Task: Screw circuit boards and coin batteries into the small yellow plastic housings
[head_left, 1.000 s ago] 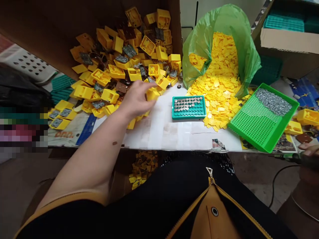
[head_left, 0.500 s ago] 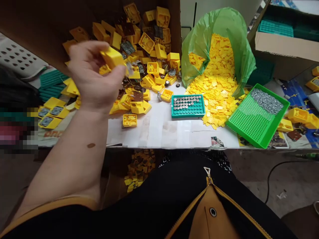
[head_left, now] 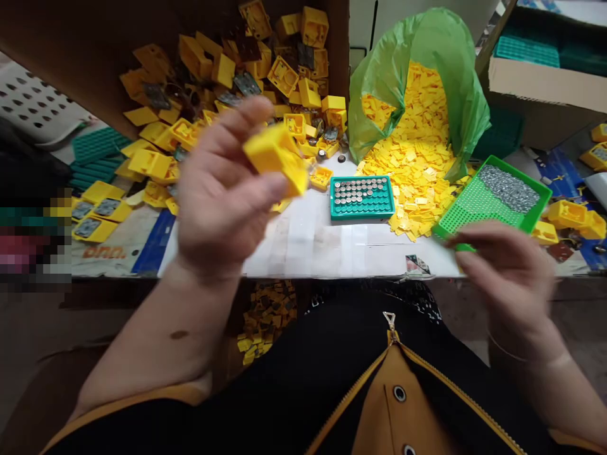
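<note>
Held up over the near side of the table, a yellow plastic housing [head_left: 275, 155] sits between the thumb and fingers of my left hand [head_left: 213, 208], which is closed on it. The housing is slightly blurred. My right hand [head_left: 515, 272] hovers by the near edge of a green perforated tray [head_left: 474, 201], its fingers curved and the thumb apart from them; nothing shows in the gap but green behind. Small silvery screws [head_left: 509, 188] are heaped in that tray's far end. Between my hands, a teal tray [head_left: 365, 208] holds rows of button cells.
Many yellow housings [head_left: 282, 77] pile out of a cardboard box at the back left. Flat yellow pieces [head_left: 417, 158] spill from a green plastic bag [head_left: 439, 35]. Several housings with grey panels [head_left: 107, 207] lie at left. Another cardboard box [head_left: 545, 82] stands at right.
My left hand has moved right and nearer, away from the pile, carrying the yellow housing. My right hand has come into view by the green tray.
</note>
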### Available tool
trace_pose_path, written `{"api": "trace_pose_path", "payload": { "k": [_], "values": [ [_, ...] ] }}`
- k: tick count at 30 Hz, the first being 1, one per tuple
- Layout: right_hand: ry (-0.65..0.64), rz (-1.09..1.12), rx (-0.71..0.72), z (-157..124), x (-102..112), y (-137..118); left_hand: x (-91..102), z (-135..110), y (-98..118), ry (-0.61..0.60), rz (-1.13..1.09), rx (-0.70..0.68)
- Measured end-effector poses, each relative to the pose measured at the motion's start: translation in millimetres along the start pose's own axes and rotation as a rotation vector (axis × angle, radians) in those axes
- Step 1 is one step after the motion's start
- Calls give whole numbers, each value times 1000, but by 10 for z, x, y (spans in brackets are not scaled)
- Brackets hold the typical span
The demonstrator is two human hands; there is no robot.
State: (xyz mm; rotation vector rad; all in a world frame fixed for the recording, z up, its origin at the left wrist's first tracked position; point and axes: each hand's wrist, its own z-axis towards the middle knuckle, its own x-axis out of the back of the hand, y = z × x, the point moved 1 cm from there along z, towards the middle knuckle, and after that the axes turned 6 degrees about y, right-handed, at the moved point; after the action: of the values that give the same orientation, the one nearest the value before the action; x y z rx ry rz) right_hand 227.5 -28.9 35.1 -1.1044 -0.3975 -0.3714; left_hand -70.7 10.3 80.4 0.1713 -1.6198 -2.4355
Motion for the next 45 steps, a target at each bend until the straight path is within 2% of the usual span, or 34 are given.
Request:
{"api": "trace_pose_path", "payload": {
  "k": [3, 5, 6, 7, 9, 11, 13, 15, 17, 20, 24, 26, 28, 31, 32, 34, 36, 38, 40, 43, 45],
  "values": [
    [-375, 411, -55, 128, -471, 125, -209, -296, -99, -267, -11, 246],
    [-564, 573, -214, 162, -713, 218, -293, -431, -204, -391, -80, 371],
    [-611, 629, -319, 158, -779, 261, -314, -480, -261, -429, -116, 399],
    [-618, 671, -429, 144, -805, 301, -322, -520, -324, -455, -138, 406],
    [-542, 695, -614, 105, -758, 367, -311, -576, -466, -478, -126, 353],
    [-451, 609, -692, 79, -644, 419, -288, -610, -631, -473, -21, 196],
    [-419, 380, -600, 78, -547, 456, -283, -636, -799, -483, 157, -44],
    [-380, 50, -371, 84, -506, 479, -300, -663, -944, -543, 341, -235],
    [-334, -269, -143, 70, -515, 492, -310, -692, -1040, -586, 483, -337],
    [-340, -563, 7, 3, -541, 502, -269, -742, -1080, -610, 565, -370],
    [-398, -646, 118, -76, -501, 489, -181, -815, -1056, -659, 568, -294],
    [-416, -608, 186, -80, -487, 476, -184, -846, -1036, -656, 557, -233],
    [-327, -585, 256, -59, -492, 462, -229, -858, -1003, -588, 510, -100],
    [-134, -648, 367, -26, -526, 441, -330, -833, -919, -415, 294, 295],
    [-132, -690, 404, -26, -541, 435, -362, -819, -886, -369, 183, 447],
    [-223, -766, 460, -54, -567, 428, -410, -792, -820, -324, -51, 713],
    [-346, -790, 473, -108, -579, 428, -431, -778, -773, -301, -237, 897],
    [-413, -742, 453, -165, -578, 433, -437, -788, -755, -274, -363, 1011],
    [-417, -670, 398, -196, -573, 442, -444, -817, -759, -242, -447, 1075],
    [-426, -593, 263, -170, -575, 452, -467, -853, -779, -180, -491, 1099],
    [-415, -473, 115, -103, -578, 440, -486, -839, -783, -146, -467, 1094]
  ]
}}
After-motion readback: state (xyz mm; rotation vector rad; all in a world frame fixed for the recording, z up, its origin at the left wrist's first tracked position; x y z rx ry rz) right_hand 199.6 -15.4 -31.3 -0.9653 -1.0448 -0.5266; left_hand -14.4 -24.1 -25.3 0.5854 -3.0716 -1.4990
